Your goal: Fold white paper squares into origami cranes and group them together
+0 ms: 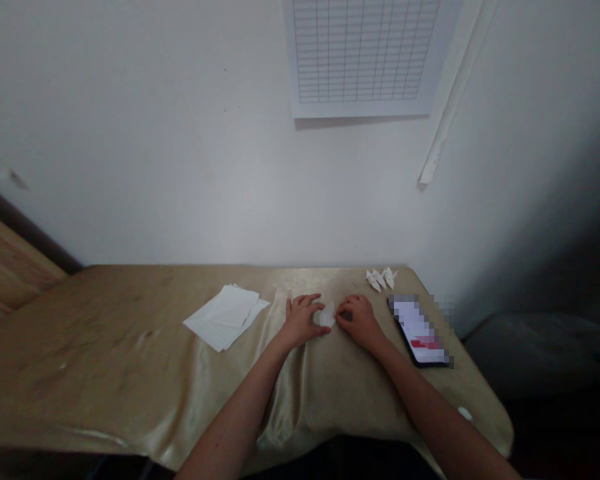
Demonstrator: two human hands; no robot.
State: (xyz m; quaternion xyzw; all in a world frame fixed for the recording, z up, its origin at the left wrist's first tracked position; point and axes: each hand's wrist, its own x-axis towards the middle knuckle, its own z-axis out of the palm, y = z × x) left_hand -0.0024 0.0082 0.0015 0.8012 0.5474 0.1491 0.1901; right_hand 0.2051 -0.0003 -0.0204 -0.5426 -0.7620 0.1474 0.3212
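Note:
Over the middle of the cloth-covered table, a small piece of folded white paper (327,315) lies between my two hands. My left hand (300,323) holds its left side, thumb at the lower edge and index finger at the upper left, with the other fingers spread above the cloth. At the paper's right edge, my right hand (359,321) pinches with thumb and index finger, the rest curled. Several small folded white paper figures (380,279), pointed like cranes, stand together at the back right. The paper's exact folds are too small to make out.
A loose stack of white paper sheets (223,319) lies to the left. To the right rests a phone (417,333) with its screen lit and blurred. The gold satin tablecloth (130,360) is wrinkled. Behind is a white wall with a printed grid sheet (360,53).

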